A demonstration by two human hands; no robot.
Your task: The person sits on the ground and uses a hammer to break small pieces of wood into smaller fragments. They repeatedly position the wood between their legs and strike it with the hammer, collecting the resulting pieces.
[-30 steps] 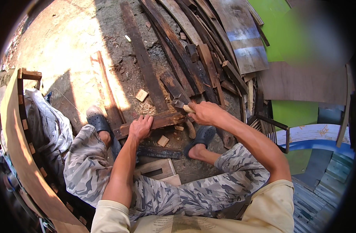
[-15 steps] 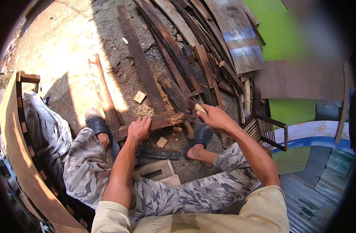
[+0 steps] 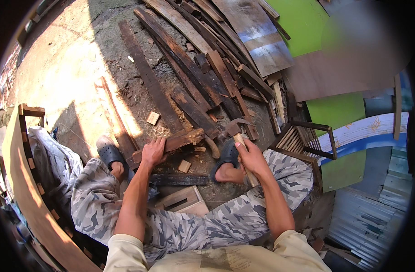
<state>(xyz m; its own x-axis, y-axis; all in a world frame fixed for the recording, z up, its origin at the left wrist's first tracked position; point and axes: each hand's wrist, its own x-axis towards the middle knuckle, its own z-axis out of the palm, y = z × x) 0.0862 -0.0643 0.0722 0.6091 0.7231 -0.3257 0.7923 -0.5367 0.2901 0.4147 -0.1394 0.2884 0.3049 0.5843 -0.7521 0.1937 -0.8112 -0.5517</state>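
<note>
Right grip (image 3: 250,157) wraps a claw hammer (image 3: 237,136), left grip (image 3: 154,151) clasps a rough-ended timber (image 3: 182,140), cut blocks (image 3: 184,166) loose near it, long planks (image 3: 148,75) whole beyond.

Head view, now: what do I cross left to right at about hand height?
Curved board → white sheeting → left clog → left hand on short wooden piece → right hand holding hammer → slatted wooden frame → blue-and-white panel. Right clog left out: overlaps the hammer.
</note>
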